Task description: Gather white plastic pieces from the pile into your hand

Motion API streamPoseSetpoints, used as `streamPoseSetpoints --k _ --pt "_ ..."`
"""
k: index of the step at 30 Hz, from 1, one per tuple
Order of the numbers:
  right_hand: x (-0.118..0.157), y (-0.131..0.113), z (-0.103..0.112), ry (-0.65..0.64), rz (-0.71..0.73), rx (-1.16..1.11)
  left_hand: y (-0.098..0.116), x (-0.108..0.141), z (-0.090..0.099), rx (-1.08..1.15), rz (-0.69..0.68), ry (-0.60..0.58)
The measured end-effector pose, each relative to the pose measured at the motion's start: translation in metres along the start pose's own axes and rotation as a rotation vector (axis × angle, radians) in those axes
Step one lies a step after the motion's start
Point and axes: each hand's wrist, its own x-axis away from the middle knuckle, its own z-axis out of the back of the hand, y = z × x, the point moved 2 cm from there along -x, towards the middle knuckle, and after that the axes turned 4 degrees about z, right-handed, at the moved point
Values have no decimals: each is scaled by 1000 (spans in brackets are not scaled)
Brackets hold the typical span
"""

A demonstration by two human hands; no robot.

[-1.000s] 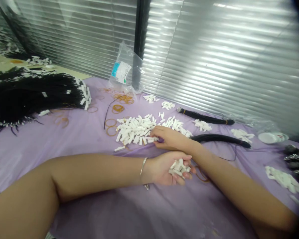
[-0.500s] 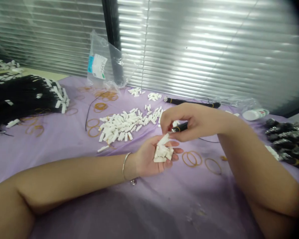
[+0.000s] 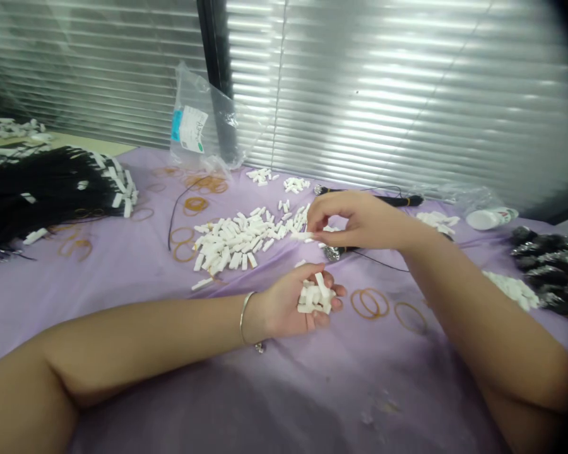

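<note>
My left hand (image 3: 291,309) lies palm up over the purple cloth, fingers curled around several small white plastic pieces (image 3: 315,296). Above and beyond it, my right hand (image 3: 355,221) pinches one white piece (image 3: 303,236) between thumb and fingertips. That piece is at the right end of a loose pile of similar white pieces (image 3: 234,236). Partly hidden under my right hand is a bundle of black cord with a silvery end (image 3: 332,253).
Rubber bands (image 3: 369,304) lie right of my left hand, others (image 3: 196,204) behind the pile. Black cords with white ends (image 3: 52,183) are heaped left. A clear bag (image 3: 203,132) stands near the blinds. At right are a white bottle (image 3: 490,219) and black bundles (image 3: 558,265).
My right hand has moved away from my left palm to the edge of the pile. One piece now stands up among those in my left hand. The view has shifted slightly.
</note>
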Motion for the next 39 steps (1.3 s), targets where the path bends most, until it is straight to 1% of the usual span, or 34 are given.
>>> streamPoseSetpoints --k 2,4,6,9,12,15,19,22,24,25,26,28,30,31,32,33,35,36,37,39 --pt "-6 16 -14 52 -64 57 -1 1 -2 -20 -7 13" --pt "-16 30 -32 58 -140 116 -2 2 -3 -55 -14 23" --pt "-26 40 -50 55 -196 168 -4 2 -4 -114 -9 33" --pt "-42 42 -71 21 -185 211 -6 0 -3 -234 -10 50" --pt "-53 38 -81 -42 -147 224 -7 -3 0 -291 -14 36" --pt "-56 36 -79 -70 -139 218 -6 -5 1 -254 -10 8" --pt "-42 36 -68 -58 -155 138 -4 -1 -3 -218 -29 14" --pt "-22 28 -54 23 -238 -24 -4 1 -4 -204 -46 16" --pt "-8 15 -40 88 -302 -126 -3 0 -2 -168 -45 11" --pt "-2 6 -32 100 -310 -151 -2 -1 0 -150 -42 4" --pt "3 -4 -24 83 -297 -161 -2 -2 1 -134 -41 -6" --pt "11 -26 -9 -20 -220 -120 -1 -4 4 -91 -51 -19" --pt "15 -40 0 -107 -150 4 1 -5 5 -52 -66 -23" --pt "16 -43 3 -112 -138 73 1 -4 4 -38 -63 -25" --pt "15 -42 4 -83 -140 130 1 -3 4 -30 -48 -28" --pt "14 -38 3 -28 -151 167 1 -2 2 -27 -24 -31" --pt "10 -22 -5 63 -184 184 0 1 0 -44 20 -24" --pt "8 -11 -13 60 -194 169 -1 2 -2 -73 36 -13" --pt "6 0 -22 24 -191 146 -2 3 -3 -118 44 1" --pt "3 19 -41 -118 -129 82 -4 4 -4 -248 56 9"
